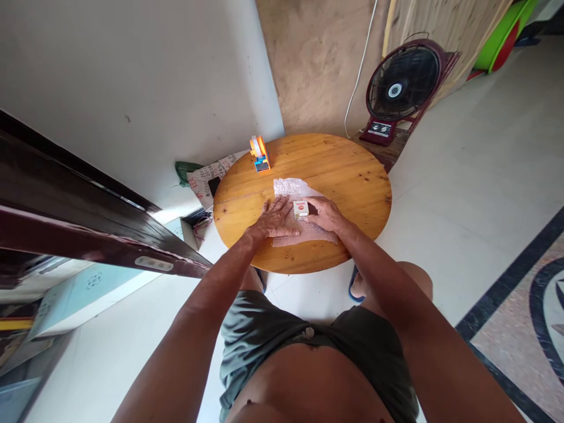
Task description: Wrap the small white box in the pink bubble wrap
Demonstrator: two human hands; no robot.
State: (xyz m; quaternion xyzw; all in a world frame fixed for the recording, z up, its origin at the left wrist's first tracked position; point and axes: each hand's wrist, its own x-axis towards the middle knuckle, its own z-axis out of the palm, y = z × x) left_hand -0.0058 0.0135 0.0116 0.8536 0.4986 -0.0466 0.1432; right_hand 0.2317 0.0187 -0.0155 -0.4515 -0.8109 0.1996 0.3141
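Observation:
A sheet of bubble wrap lies spread on the round wooden table. On its middle sits a small white box with a red label. My left hand rests flat on the wrap, fingers spread, just left of the box. From the right, my right hand grips the box, its thumb and fingers at the box's right side. Part of the wrap is hidden under both hands.
An orange and blue tape dispenser stands at the table's back left. A dark red fan is behind the table on the right. A wooden door frame rises at the left, and a wall borders the far side.

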